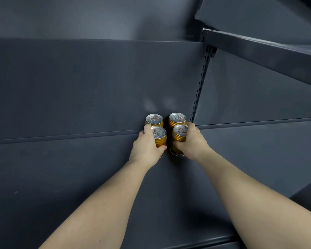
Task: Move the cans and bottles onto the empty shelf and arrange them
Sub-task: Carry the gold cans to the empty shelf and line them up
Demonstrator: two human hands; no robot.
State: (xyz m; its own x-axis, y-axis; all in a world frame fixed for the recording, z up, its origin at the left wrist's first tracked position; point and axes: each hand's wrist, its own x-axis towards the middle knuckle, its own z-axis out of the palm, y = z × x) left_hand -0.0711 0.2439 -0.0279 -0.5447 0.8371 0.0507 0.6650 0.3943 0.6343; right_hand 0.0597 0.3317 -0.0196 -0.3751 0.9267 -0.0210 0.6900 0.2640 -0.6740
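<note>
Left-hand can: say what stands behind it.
A second can stands behind the left-hand can, by the back panel. Mainly its top shows; the left hand and left-hand can hide its body.

Quick count: four gold cans total, all the same kind, in a two-by-two block: back left can [154, 119], back right can [177, 118], front left can [159, 135], front right can [180, 131]. Two hands in view, the left hand [147, 148] and the right hand [192, 143], one front can gripped in each, so two cans held and two standing free. One dark shelf [79, 177] under the lot, two more shelf boards higher up on the right, the lower board [267, 53] and the upper board [258, 13], and one slotted upright [201, 83].
</note>
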